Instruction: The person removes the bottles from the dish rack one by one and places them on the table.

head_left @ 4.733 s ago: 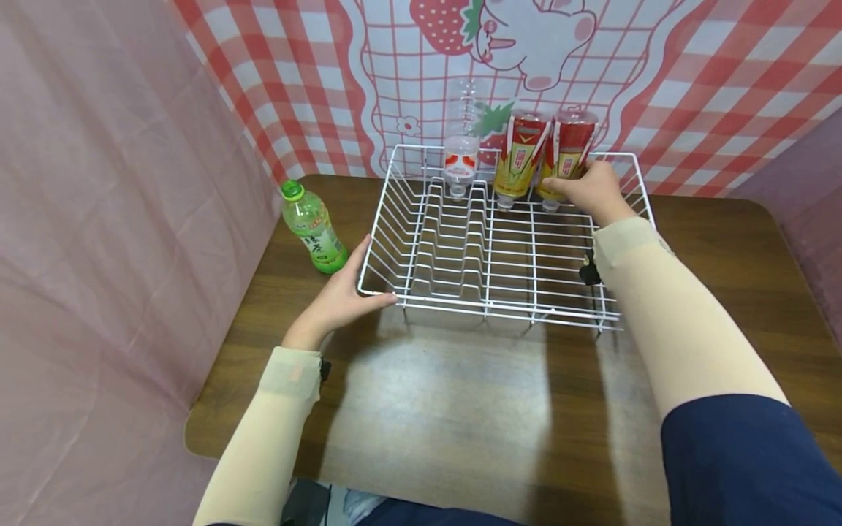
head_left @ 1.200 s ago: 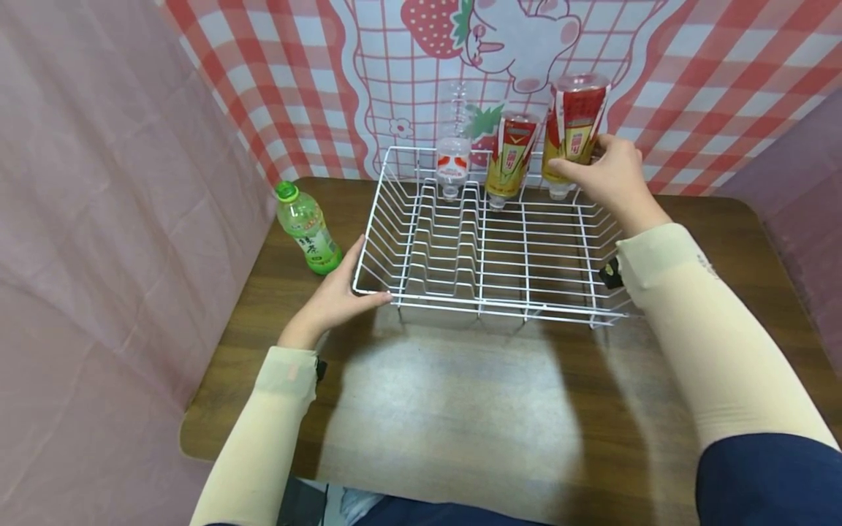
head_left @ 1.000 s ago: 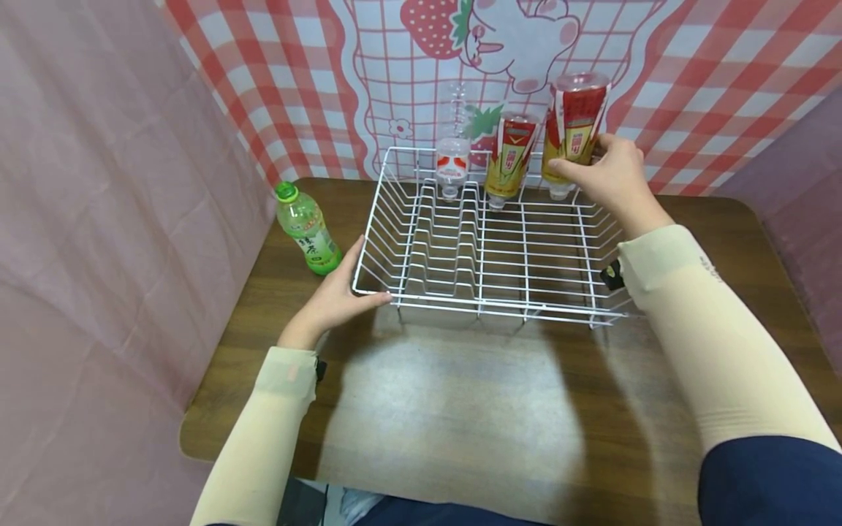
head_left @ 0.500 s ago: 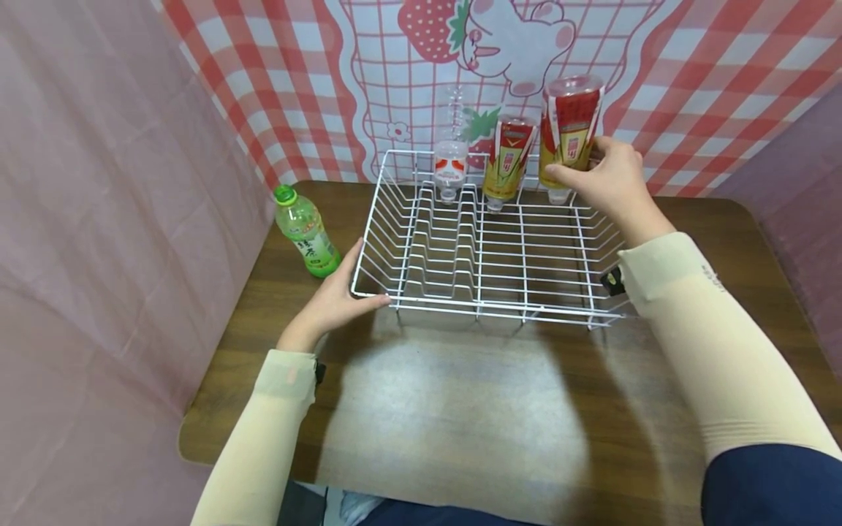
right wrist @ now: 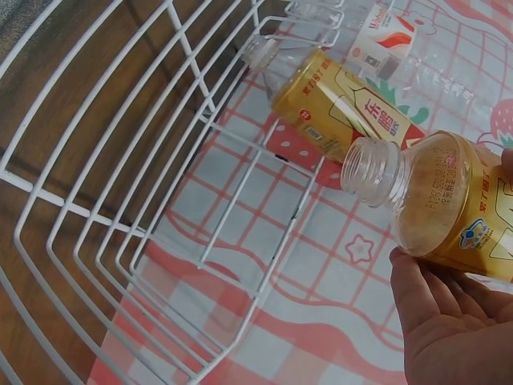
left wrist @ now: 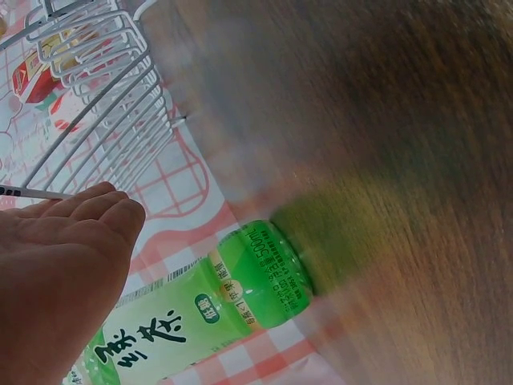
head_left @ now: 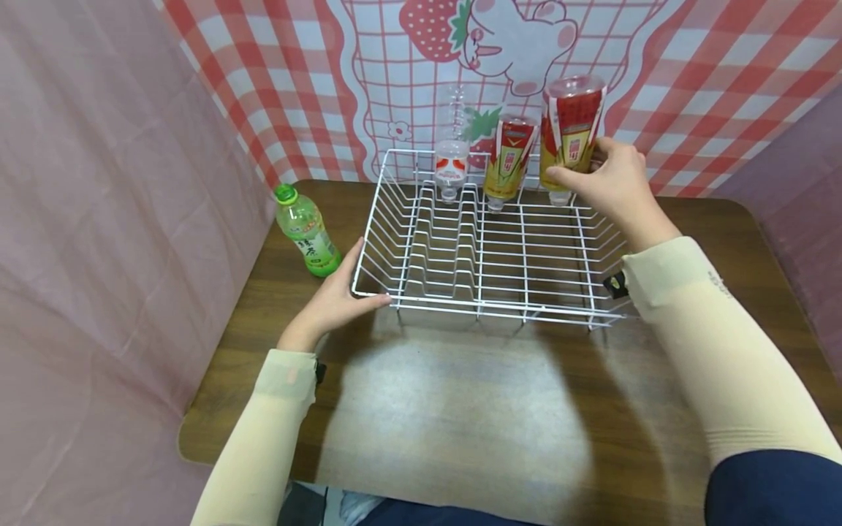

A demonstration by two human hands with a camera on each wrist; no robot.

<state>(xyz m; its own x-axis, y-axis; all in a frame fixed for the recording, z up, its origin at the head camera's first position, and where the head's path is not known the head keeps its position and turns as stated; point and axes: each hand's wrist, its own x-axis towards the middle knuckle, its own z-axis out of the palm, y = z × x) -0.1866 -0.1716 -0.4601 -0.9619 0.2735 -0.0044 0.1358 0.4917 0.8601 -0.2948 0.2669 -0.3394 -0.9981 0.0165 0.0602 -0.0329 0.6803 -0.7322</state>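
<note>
In the head view my left hand point(head_left: 332, 303) lies along the front left corner of a white wire dish rack point(head_left: 483, 302). Its thumb touches the front rim and its straight fingers follow the left side. With my right hand point(head_left: 618, 186) I grip an uncapped plastic bottle point(head_left: 571, 139) with a red and yellow label, neck down, over the rack's back right part. The right wrist view shows its open neck point(right wrist: 373, 170) pointing into the rack. A matching bottle point(head_left: 509, 159) leans upside down at the back, beside a clear bottle point(head_left: 451, 162) with a red and white label, also inverted.
A green tea bottle point(head_left: 308, 232) with a green cap stands upright left of the rack, close by my left fingers. The wooden table point(head_left: 447, 409) meets a red checked cloth point(head_left: 296, 95) behind and a pink curtain point(head_left: 118, 219) on the left.
From its low place beside the matching bottle, the bottle in my right hand has been raised and shifted slightly right. Over the last second it hardly moves. My left hand stays at the corner.
</note>
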